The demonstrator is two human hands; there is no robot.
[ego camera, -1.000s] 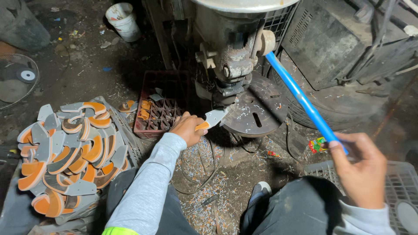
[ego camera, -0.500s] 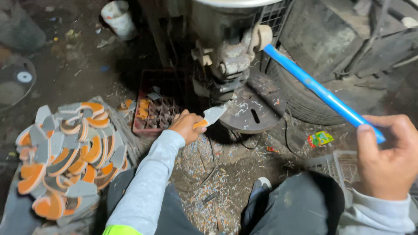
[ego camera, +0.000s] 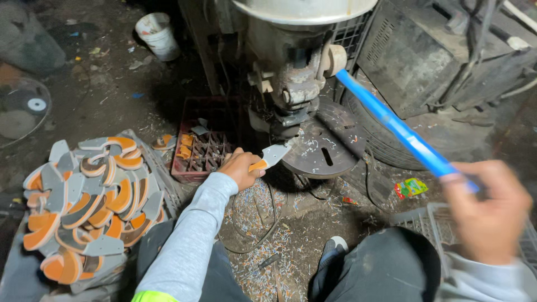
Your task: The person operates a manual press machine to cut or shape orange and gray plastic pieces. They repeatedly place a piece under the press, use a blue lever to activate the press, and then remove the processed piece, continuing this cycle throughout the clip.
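Red plastic crate [ego camera: 190,162] on the floor, left of the press machine [ego camera: 291,84], holds a jumble of small dark metal offcuts w/ a few orange bits at its left end. White bucket [ego camera: 158,35] at top left; contents can't be made out. Wire basket [ego camera: 428,223] at lower right, mostly hidden behind the right hand, contents not visible. Left of the person's knee, a loose heap of grey-and-orange curved pieces [ego camera: 84,201] lies on a grey sheet. Left hand [ego camera: 240,169]: fingers closed on the orange end of a flat grey-and-orange piece [ego camera: 269,157]; its long axis runs lower left to upper right, grey end pointing toward the round slotted press plate [ego camera: 321,148] and lying at that plate's left edge, under the machine head. Right hand [ego camera: 486,215], blurred, has fingers wrapped round the lower end of the blue lever [ego camera: 397,128]; lever slants from the machine's knob at upper left down to the hand at lower right. Floor [ego camera: 263,223] btwn the legs is strewn w/ pale shavings; a small bright wrapper [ego camera: 410,187] lies near the lever's lower end.
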